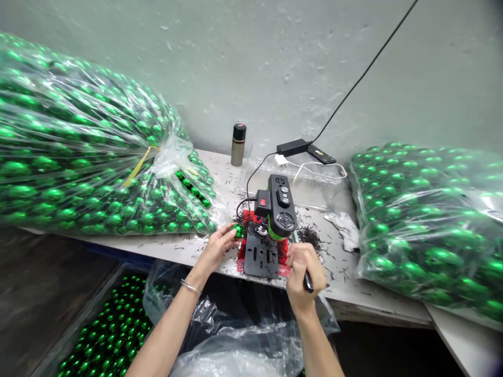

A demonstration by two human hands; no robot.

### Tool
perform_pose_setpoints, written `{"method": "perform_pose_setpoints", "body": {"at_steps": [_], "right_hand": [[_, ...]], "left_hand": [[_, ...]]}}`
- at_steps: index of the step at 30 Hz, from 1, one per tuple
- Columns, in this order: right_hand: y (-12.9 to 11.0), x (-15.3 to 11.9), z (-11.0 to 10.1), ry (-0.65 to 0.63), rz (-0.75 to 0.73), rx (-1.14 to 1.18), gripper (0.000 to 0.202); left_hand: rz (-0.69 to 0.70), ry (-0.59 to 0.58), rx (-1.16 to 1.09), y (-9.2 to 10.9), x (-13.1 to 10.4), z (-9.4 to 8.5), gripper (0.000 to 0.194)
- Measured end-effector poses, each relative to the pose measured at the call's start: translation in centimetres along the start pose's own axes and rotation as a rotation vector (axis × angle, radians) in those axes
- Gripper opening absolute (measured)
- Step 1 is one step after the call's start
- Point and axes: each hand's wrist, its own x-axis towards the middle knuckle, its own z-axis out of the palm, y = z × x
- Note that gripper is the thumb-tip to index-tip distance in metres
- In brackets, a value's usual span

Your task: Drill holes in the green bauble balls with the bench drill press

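Between the fingertips of my left hand (220, 245) is a shiny green ball (238, 231), held just left of a small bench machine. The machine (281, 207) has a black head with round vents, a red switch and a slotted black base plate (261, 257) over red material. My right hand (305, 269) is wrapped around a lever with a black-tipped handle (308, 284) on the machine's right side. Short black scraps (308, 238) lie scattered around the base.
Large clear bags of green balls stand at left (78, 152) and right (424, 220). A thermos (238, 145), power adapter (293, 147), white cable (326, 165) and white glove (346, 230) are on the table. A bin of green balls (108, 324) and plastic sheeting (239, 345) sit below its edge.
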Motion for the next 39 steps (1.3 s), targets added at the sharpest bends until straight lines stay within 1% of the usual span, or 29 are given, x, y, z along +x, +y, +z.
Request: {"method": "perform_pose_setpoints", "body": {"at_steps": [1, 3, 5, 6, 9, 13, 16, 19, 23, 29, 33, 36, 39], "right_hand": [[0.0, 0.0, 0.0, -0.003, 0.0, 0.001, 0.029], [-0.1, 0.1, -0.1, -0.014, -0.007, 0.001, 0.028], [-0.1, 0.1, -0.2, -0.031, -0.017, -0.004, 0.027], [-0.1, 0.1, -0.3, -0.038, -0.023, -0.006, 0.027], [0.0, 0.0, -0.4, -0.048, -0.039, -0.01, 0.027], [0.1, -0.2, -0.4, -0.053, -0.037, -0.016, 0.028], [0.1, -0.2, -0.4, -0.062, -0.032, -0.021, 0.028], [0.2, -0.2, -0.5, -0.064, -0.036, -0.017, 0.028], [0.3, -0.4, -0.5, -0.066, -0.035, -0.007, 0.027], [0.6, -0.9, -0.3, -0.047, -0.033, -0.013, 0.027], [0.8, -1.3, -0.2, -0.049, -0.053, -0.02, 0.025], [1.3, -1.8, -0.2, -0.067, -0.08, -0.04, 0.023], [2.4, -2.7, 0.0, -0.061, -0.134, -0.069, 0.023]], "left_hand": [[-0.039, -0.006, -0.048, -0.6, -0.3, 0.6, 0.038], [-0.084, -0.012, -0.05, -1.7, -0.6, 1.9, 0.038], [-0.069, -0.013, 0.033, -2.6, -0.6, 2.9, 0.04], [-0.04, -0.015, 0.099, -3.0, -0.6, 3.3, 0.042], [0.115, -0.007, 0.357, -3.7, -0.6, 4.0, 0.041], [0.373, 0.045, 0.654, -4.4, -1.1, 4.8, 0.03], [0.523, 0.063, 0.766, -4.9, -1.6, 5.5, 0.027], [0.612, 0.091, 0.826, -5.3, -1.9, 5.9, 0.027], [0.656, 0.1, 0.855, -5.4, -2.3, 5.7, 0.027], [0.654, 0.007, 0.86, -5.7, -2.0, 5.1, 0.03], [0.654, 0.001, 0.849, -5.9, -1.5, 5.1, 0.032], [0.637, 0.006, 0.844, -6.1, -1.5, 5.1, 0.033], [0.625, 0.004, 0.85, -6.2, -1.6, 5.1, 0.033]]}}
